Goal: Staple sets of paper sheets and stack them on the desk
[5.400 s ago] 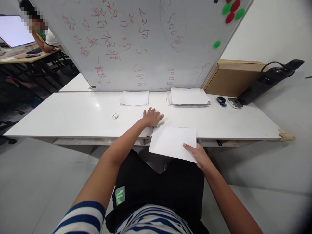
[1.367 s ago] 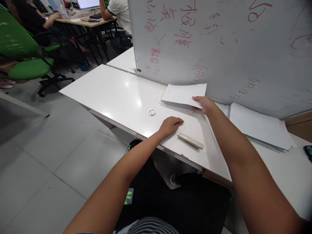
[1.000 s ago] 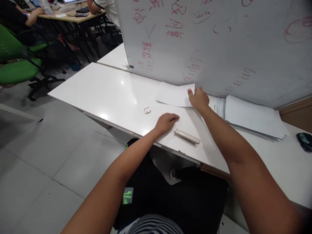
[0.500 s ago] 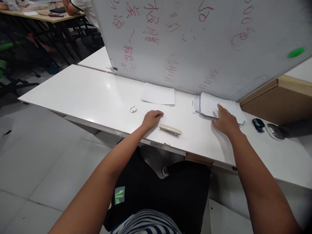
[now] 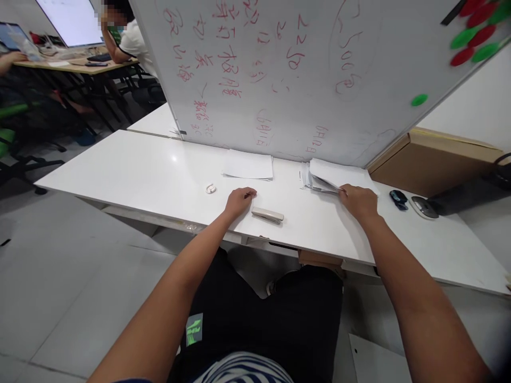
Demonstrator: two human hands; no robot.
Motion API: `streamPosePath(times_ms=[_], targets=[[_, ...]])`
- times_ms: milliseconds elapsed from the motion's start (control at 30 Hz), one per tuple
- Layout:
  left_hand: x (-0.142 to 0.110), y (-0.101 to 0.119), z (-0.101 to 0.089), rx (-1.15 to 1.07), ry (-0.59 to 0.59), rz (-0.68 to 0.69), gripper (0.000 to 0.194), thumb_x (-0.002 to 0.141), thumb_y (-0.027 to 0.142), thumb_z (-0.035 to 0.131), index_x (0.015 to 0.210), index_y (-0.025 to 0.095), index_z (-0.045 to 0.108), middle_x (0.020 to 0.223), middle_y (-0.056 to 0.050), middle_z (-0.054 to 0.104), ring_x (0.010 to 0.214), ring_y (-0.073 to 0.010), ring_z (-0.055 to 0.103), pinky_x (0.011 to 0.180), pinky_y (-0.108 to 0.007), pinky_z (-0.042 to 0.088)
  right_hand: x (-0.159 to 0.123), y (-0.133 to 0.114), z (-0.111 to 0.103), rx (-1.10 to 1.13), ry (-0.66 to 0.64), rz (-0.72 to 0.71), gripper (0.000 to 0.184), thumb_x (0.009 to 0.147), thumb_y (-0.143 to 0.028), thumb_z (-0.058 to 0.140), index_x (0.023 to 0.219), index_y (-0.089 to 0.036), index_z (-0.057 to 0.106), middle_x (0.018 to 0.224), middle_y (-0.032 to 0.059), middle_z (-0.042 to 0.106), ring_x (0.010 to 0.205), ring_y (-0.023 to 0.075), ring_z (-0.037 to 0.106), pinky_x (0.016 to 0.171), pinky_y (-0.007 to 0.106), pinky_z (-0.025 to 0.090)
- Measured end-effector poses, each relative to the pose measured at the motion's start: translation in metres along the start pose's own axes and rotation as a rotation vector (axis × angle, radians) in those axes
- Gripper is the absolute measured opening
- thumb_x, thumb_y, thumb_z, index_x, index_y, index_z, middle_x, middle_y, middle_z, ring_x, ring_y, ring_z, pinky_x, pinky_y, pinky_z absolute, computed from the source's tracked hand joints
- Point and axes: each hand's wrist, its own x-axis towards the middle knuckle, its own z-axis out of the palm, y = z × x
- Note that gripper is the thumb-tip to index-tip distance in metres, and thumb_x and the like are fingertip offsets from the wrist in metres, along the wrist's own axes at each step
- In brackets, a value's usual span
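My right hand (image 5: 359, 202) pinches the near edge of white paper sheets (image 5: 339, 171), whose edge is raised off the stack (image 5: 306, 178) under it. My left hand (image 5: 239, 201) rests on the white table, its fingers loosely curled with nothing visible in them. Just to its right and nearer me lies a beige stapler (image 5: 267, 215). A flatter pile of white paper (image 5: 248, 165) sits beyond my left hand. Left of that hand is a small white curled object (image 5: 211, 188), its kind unclear.
A whiteboard (image 5: 239, 106) with red writing stands along the table's back edge. On the right are a cardboard box (image 5: 431, 159), a small dark object (image 5: 398, 199) and a computer mouse (image 5: 423, 207). A person (image 5: 133, 42) sits at another table behind.
My right hand has gone from lying on the stack with fingers spread to gripping its near edge, which has lifted. My view has tilted up and shifted right. My left hand stays put.
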Motion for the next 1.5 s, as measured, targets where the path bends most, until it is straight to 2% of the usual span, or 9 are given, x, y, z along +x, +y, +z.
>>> streamPosePath(times_ms=[300,667,933,1067,1167,1267,1367,1433,1500], targets=[[0.001,-0.003,0.002,-0.011,0.003,-0.001,0.026,0.082,0.018,0.049,0.092,0.027,0.071,0.098,0.003,0.072,0.094,-0.0203,0.064,0.087,-0.033,0.048,-0.005,0.003,-0.003,0.109,-0.121,-0.003,0.035,0.09,-0.036,0.04,0.104,-0.024,0.069,0.1,0.0082,0.072,0.085,0.025,0.063,0.063,0.031,0.037],[0.0,-0.003,0.002,-0.014,0.006,0.007,0.024,0.083,0.017,0.049,0.093,0.024,0.07,0.097,0.003,0.072,0.092,-0.0169,0.064,0.084,-0.028,0.048,-0.001,0.007,-0.002,0.117,-0.071,-0.038,0.035,0.091,-0.038,0.039,0.104,-0.023,0.069,0.1,0.0068,0.071,0.086,0.0234,0.061,0.062,0.029,0.035],[0.0,0.001,0.002,-0.002,-0.01,-0.025,0.025,0.084,0.016,0.05,0.095,0.024,0.071,0.1,0.002,0.072,0.096,-0.0183,0.063,0.087,-0.03,0.047,0.005,0.009,-0.005,-0.006,0.229,0.004,0.041,0.093,-0.038,0.035,0.103,-0.013,0.066,0.079,0.0131,0.068,0.071,0.0233,0.057,0.06,0.029,0.03],[0.0,-0.002,0.001,-0.013,-0.012,-0.028,0.022,0.085,0.02,0.052,0.096,0.023,0.07,0.099,0.0,0.072,0.095,-0.0188,0.063,0.086,-0.03,0.047,-0.005,0.005,-0.024,0.011,0.388,0.011,0.042,0.092,-0.037,0.035,0.101,-0.009,0.065,0.073,0.014,0.064,0.067,0.0229,0.056,0.063,0.031,0.033],[-0.002,0.001,-0.003,-0.013,0.029,-0.006,0.027,0.086,0.028,0.054,0.11,0.021,0.064,0.099,-0.004,0.07,0.094,-0.02,0.063,0.086,-0.032,0.047,-0.029,-0.008,-0.045,0.071,0.499,0.006,0.039,0.092,-0.036,0.037,0.098,-0.01,0.065,0.073,0.0136,0.064,0.068,0.0227,0.057,0.064,0.032,0.036],[-0.018,0.023,-0.008,-0.046,0.17,0.136,0.03,0.087,0.029,0.053,0.114,0.017,0.06,0.108,-0.009,0.067,0.107,-0.0215,0.058,0.097,-0.037,0.042,-0.062,-0.03,-0.064,0.139,0.639,0.035,0.037,0.091,-0.038,0.04,0.093,-0.011,0.065,0.069,0.0123,0.063,0.067,0.0221,0.058,0.063,0.032,0.039],[-0.05,0.07,-0.011,-0.259,0.231,0.228,0.029,0.09,0.037,0.05,0.108,0.017,0.061,0.114,-0.011,0.064,0.114,-0.0218,0.054,0.102,-0.039,0.038,-0.099,-0.058,-0.077,0.222,0.752,-0.024,0.029,0.09,-0.036,0.048,0.086,-0.013,0.064,0.066,0.0101,0.063,0.064,0.0204,0.059,0.062,0.031,0.042],[-0.076,0.107,-0.012,-0.55,0.115,0.146,0.039,0.091,0.046,0.048,0.119,0.019,0.056,0.122,-0.011,0.061,0.118,-0.0221,0.053,0.1,-0.038,0.04,-0.126,-0.079,-0.083,0.31,0.786,-0.188,0.017,0.089,-0.027,0.052,0.091,-0.015,0.064,0.076,0.01,0.069,0.073,0.0193,0.064,0.069,0.03,0.046],[-0.099,0.138,-0.014,-0.888,-0.099,-0.002,0.05,0.091,0.055,0.042,0.127,0.021,0.052,0.126,-0.011,0.059,0.118,-0.0238,0.054,0.093,-0.037,0.046,-0.152,-0.101,-0.088,0.399,0.761,-0.42,0.018,0.087,-0.017,0.055,0.103,-0.017,0.062,0.095,0.0099,0.072,0.092,0.0189,0.066,0.08,0.03,0.047]])
